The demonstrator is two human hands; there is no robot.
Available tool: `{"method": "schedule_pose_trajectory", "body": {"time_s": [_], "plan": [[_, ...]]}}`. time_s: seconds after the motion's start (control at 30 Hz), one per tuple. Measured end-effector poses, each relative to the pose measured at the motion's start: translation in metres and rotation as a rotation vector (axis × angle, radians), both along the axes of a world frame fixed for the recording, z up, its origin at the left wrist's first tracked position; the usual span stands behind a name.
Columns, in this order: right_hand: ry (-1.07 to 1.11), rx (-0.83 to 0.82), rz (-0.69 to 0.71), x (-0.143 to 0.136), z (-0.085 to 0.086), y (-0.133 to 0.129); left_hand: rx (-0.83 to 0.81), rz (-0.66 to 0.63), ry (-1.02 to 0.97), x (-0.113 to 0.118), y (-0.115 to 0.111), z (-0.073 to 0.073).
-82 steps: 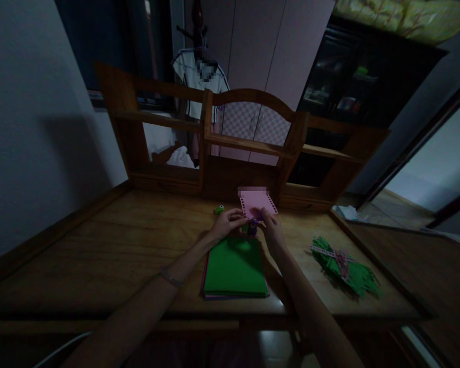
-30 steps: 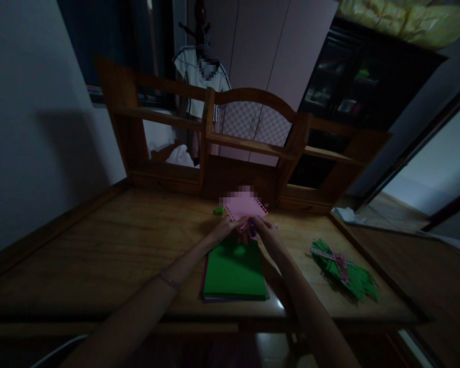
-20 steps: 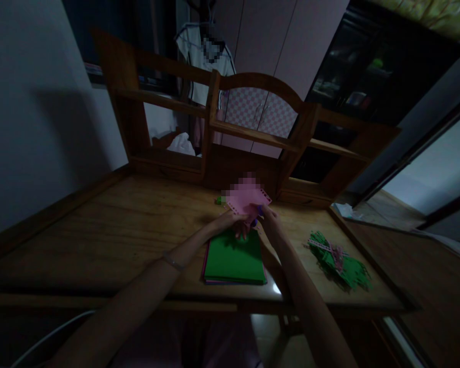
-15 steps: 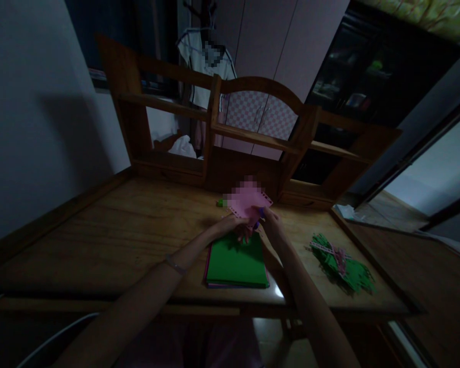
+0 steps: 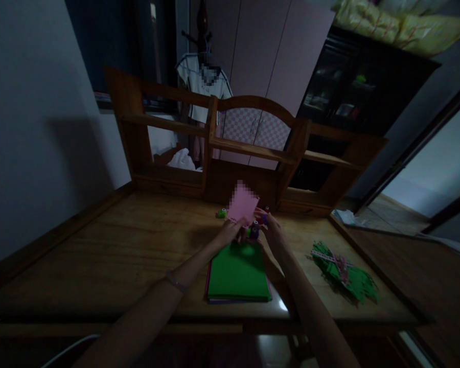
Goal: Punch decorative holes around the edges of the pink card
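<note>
Green and small, a toy (image 5: pixel 222 213) with a white eye sits towards the back edge of the desk (image 5: pixel 145 240). Just right of it, the left hand (image 5: pixel 230 231) pinches the lower edge of a pink sheet (image 5: pixel 242 205), tilted above the desk. Green paper (image 5: pixel 238 273) lies stacked by the middle front edge, a purple toy (image 5: pixel 255 231) behind it. Fingers of the right hand (image 5: pixel 273 230) grip a purple item (image 5: pixel 265 219), too small to identify. Green strips (image 5: pixel 343 273) lie near the right edge.
</note>
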State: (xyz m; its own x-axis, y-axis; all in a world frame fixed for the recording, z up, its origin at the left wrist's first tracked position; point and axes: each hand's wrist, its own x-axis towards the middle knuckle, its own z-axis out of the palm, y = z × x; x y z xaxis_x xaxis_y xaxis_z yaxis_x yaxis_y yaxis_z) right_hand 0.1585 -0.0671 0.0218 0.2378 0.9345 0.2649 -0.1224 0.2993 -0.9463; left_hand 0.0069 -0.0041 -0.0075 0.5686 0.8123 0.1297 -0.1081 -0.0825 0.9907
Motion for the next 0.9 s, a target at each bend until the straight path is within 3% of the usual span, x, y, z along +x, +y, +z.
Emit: {"method": "schedule_pose_trajectory", "body": {"time_s": [0.13, 0.3, 0.63, 0.9], "plan": [[0.044, -0.033, -0.157, 0.004, 0.004, 0.001, 0.062, 0.241, -0.039, -0.004, 0.009, -0.001], [-0.009, -0.094, -0.289, 0.011, 0.001, 0.000, 0.037, 0.392, -0.130, -0.007, 0.015, -0.003], [-0.107, -0.144, -0.353, 0.017, -0.012, 0.001, -0.034, 0.372, -0.189, -0.008, 0.012, 0.001], [-0.353, -0.008, -0.494, 0.011, -0.012, -0.003, 0.039, 0.355, -0.112, -0.011, 0.001, 0.013]]}}
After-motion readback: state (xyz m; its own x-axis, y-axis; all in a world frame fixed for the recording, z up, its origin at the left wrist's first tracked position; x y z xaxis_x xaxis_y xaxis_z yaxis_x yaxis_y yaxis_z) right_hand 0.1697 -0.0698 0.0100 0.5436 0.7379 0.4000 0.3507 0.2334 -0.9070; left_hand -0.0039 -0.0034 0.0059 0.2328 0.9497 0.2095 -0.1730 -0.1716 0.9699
